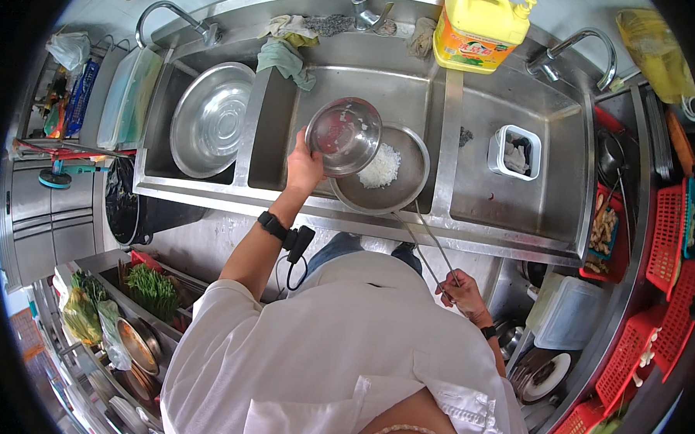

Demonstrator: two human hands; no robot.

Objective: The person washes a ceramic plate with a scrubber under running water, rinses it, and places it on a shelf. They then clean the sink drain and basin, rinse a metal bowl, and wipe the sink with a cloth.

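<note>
My left hand (pixel 307 163) grips the rim of a metal bowl (pixel 344 136), which is tilted over the middle sink with white bits stuck inside it. Just right of the bowl and partly under it lies a round strainer (pixel 414 188) with a heap of white rice-like grains (pixel 380 167) in it. Its long wire handle reaches over the sink's front edge towards me, and my right hand (pixel 456 288) is closed around the handle's end. The strainer is above or in the middle sink (pixel 365 81); its exact height cannot be told.
A large metal basin (pixel 212 121) stands in the left sink. The right sink holds a white plastic tub (pixel 514 153) with dark and grey contents. Behind are taps, rags (pixel 284 60) and a yellow detergent jug (pixel 477 33). Red baskets (pixel 666 239) line the right side; greens (pixel 149 293) lie at lower left.
</note>
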